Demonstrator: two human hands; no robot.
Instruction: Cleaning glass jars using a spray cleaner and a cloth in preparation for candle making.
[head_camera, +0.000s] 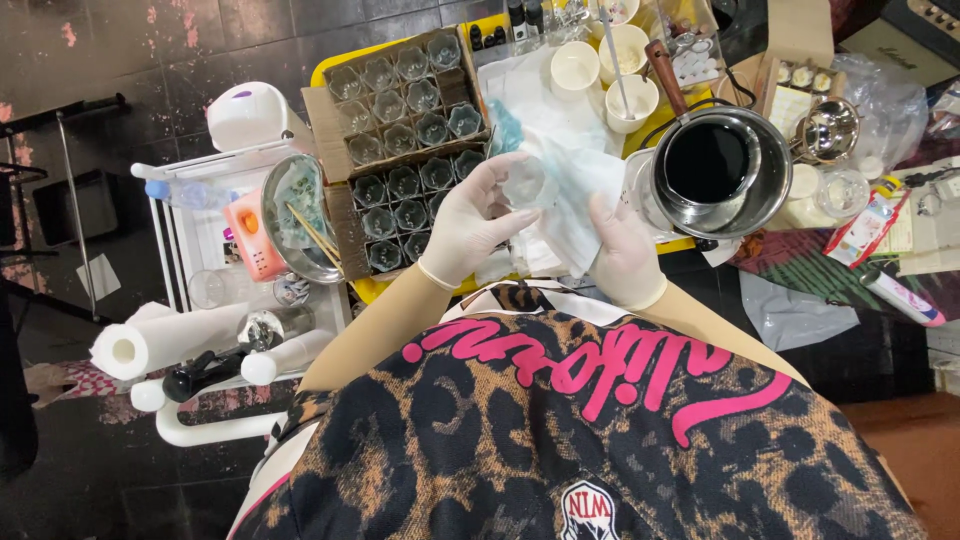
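Left hand (470, 225) grips glass jar (527, 183); right hand (625, 250) beside.

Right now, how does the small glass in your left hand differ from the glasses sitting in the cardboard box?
The small glass is held up in the left hand, tilted, alone, beside the white cloth that the right hand grips. The boxed glasses stand upright in rows inside the cardboard box, untouched. The held one looks clear and empty; several boxed ones look darker inside. They appear alike in size and shape.

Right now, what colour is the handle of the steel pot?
The handle of the steel pot is reddish brown; head view.
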